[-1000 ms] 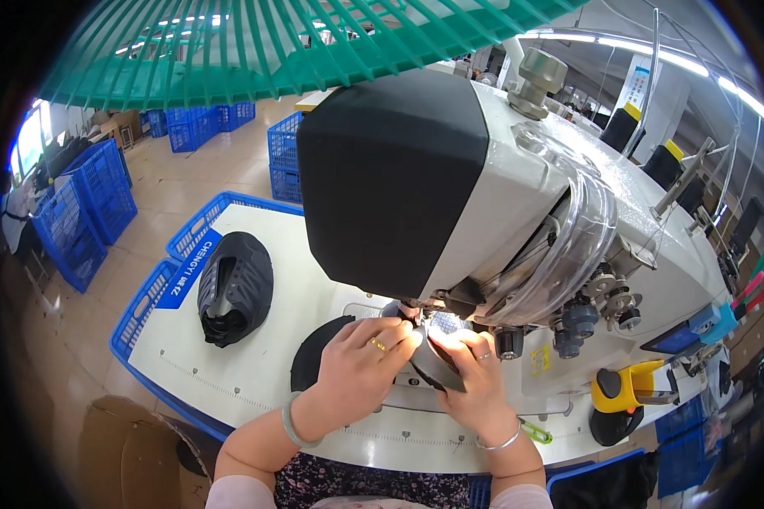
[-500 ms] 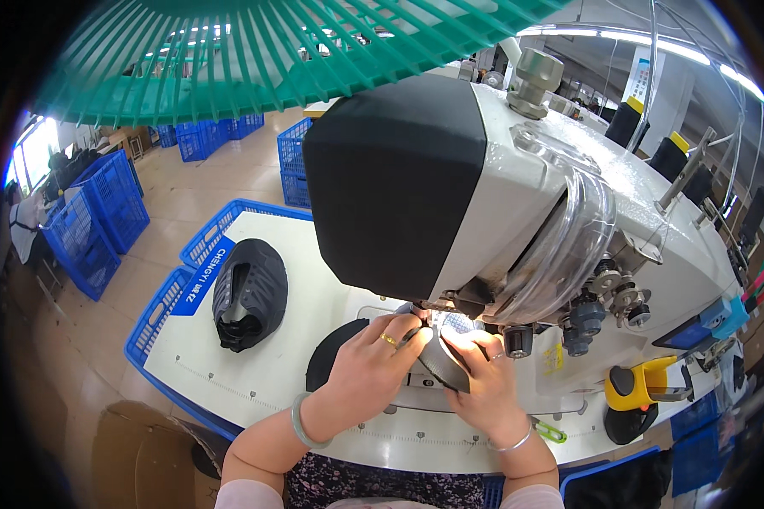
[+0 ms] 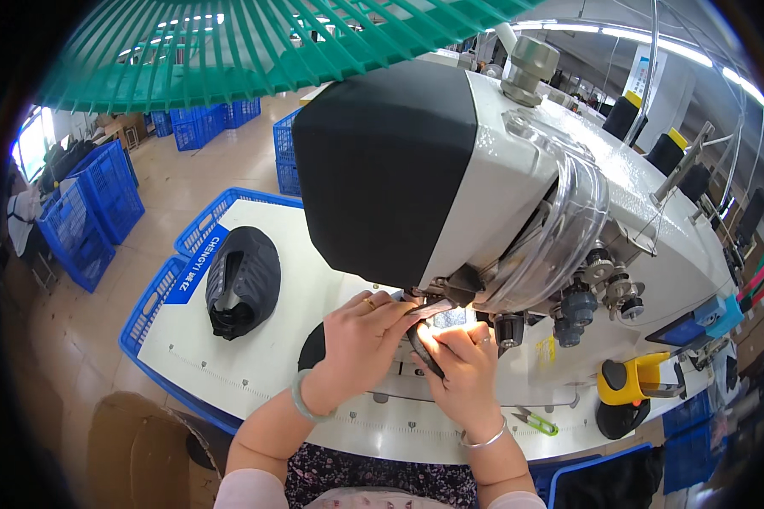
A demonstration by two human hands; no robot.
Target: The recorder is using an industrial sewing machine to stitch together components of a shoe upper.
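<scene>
A large white sewing machine [image 3: 518, 195] with a black front panel fills the middle of the view. Under its needle area lies a dark fabric piece [image 3: 423, 343] with a patterned part lit by the machine's lamp. My left hand [image 3: 361, 335], with a ring and a pale green bangle, presses on the piece from the left. My right hand [image 3: 463, 360], with a silver bracelet, pinches its right edge. Both hands touch each other over the piece, which they mostly hide.
A black bundle of similar pieces [image 3: 242, 280] lies on the white table [image 3: 229, 365] to the left. Blue crates [image 3: 85, 220] stand on the floor beyond. Green-handled snips [image 3: 535, 420] and a yellow-black device [image 3: 632, 390] sit at the right. A green fan guard [image 3: 255, 42] hangs overhead.
My hands stay on the dark piece under the needle, with only slight finger shifts. The view has shifted a little as my head moved.
</scene>
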